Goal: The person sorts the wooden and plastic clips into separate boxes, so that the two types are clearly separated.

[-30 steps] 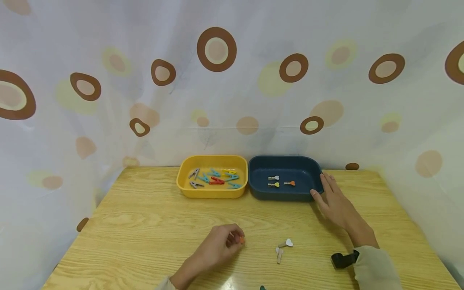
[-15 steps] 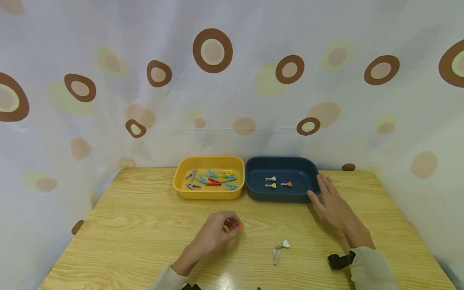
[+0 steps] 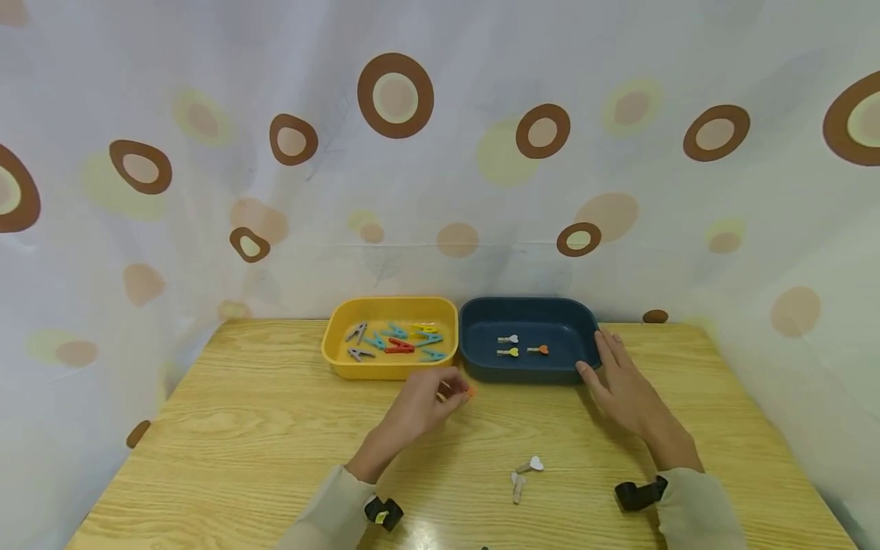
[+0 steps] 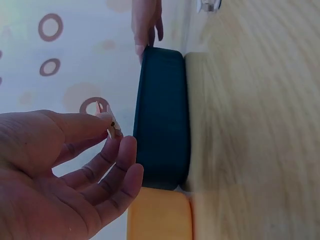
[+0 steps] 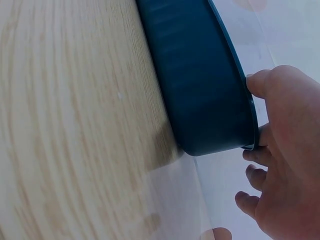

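Observation:
My left hand [image 3: 418, 406] pinches a small wooden clothespin with an orange heart [image 3: 470, 392] between thumb and fingertips, just in front of the two basins. In the left wrist view the clothespin [image 4: 114, 129] shows edge-on at the thumb tip. The dark blue basin [image 3: 529, 374] holds three little heart clothespins: white [image 3: 509, 339], yellow [image 3: 509, 352] and orange [image 3: 538, 350]. At its right front corner rests my right hand [image 3: 629, 397], fingers extended along the rim. The right wrist view has that thumb [image 5: 257, 84] touching the rim.
Left of the blue basin, side by side with it, stands a yellow basin [image 3: 392, 372] with several plastic clothespins. On the wood-grain table [image 3: 275, 435] lie two white-heart clothespins [image 3: 528, 464], close together. A patterned cloth [image 3: 454, 183] hangs behind.
My left hand has moved forward with the orange-heart clothespin, from the middle of the table to near the basins. The right hand stays at the blue basin's corner. The head view has shifted slightly.

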### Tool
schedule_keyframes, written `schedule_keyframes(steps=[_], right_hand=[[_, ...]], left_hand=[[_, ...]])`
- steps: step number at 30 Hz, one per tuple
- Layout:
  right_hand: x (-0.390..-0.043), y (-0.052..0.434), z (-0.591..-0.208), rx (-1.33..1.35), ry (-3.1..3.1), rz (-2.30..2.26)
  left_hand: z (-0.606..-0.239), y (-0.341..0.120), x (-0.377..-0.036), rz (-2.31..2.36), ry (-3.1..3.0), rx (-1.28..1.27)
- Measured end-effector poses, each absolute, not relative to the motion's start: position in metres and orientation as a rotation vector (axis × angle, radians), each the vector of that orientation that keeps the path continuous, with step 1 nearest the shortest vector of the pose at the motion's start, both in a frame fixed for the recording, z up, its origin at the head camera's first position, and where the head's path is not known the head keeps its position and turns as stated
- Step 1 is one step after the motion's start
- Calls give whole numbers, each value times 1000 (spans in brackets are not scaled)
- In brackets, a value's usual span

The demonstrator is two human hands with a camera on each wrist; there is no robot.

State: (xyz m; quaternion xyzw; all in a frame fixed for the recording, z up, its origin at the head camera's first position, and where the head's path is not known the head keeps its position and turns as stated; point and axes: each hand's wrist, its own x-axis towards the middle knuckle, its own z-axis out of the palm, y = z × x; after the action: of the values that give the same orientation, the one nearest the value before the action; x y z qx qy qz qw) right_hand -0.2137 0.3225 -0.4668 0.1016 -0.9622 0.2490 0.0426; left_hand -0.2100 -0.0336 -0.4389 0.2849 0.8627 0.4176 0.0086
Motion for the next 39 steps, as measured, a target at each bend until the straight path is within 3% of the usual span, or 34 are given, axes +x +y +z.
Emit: schedule_keyframes(steps=[20, 39], right_hand=[[-215, 321, -468, 292, -2944, 749], [-212, 323, -468, 294, -2945, 759]], left_hand=[[-411, 21, -271, 1214, 2783, 875], [-434, 57, -310, 1151, 2812, 903]])
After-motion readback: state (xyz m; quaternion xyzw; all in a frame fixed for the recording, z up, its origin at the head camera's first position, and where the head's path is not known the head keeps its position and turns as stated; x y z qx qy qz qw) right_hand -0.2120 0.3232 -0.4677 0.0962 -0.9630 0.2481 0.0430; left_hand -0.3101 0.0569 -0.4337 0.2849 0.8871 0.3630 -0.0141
